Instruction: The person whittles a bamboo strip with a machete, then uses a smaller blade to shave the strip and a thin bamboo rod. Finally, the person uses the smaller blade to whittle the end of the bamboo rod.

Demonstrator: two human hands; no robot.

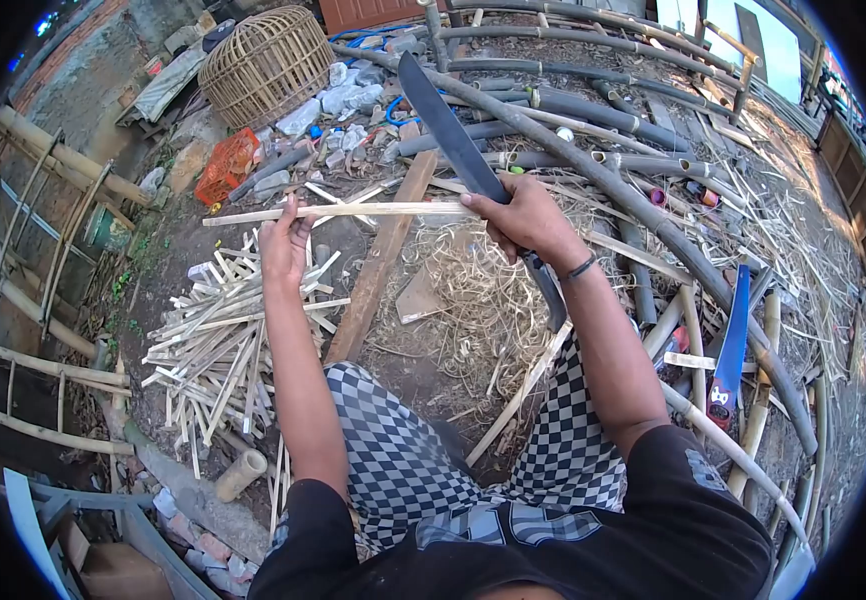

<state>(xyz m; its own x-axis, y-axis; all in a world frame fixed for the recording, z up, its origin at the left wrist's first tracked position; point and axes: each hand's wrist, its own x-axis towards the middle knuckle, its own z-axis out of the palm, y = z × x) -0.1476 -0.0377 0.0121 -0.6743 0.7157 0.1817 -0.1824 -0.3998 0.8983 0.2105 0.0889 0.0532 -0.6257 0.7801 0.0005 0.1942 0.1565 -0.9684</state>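
My left hand (287, 245) pinches a pale, split bamboo strip (383, 209) near its left end, holding it level across in front of me. My right hand (525, 222) is closed around a machete (448, 125). Its long dark blade points up and away to the left, and the handle end shows below my wrist. The strip's right end meets my right thumb, beside the base of the blade. Under my left forearm lies a heap of similar bamboo strips (218, 345). Curly bamboo shavings (483, 290) cover the ground below my right hand.
A wooden plank (383, 275) slants across the ground before my knees. To the right rests a blue saw (733, 335) among bamboo poles (643, 205). Farther off are an orange crate (228, 166), a woven bamboo cage (268, 68) and rubble. A cut bamboo piece (241, 475) lies left.
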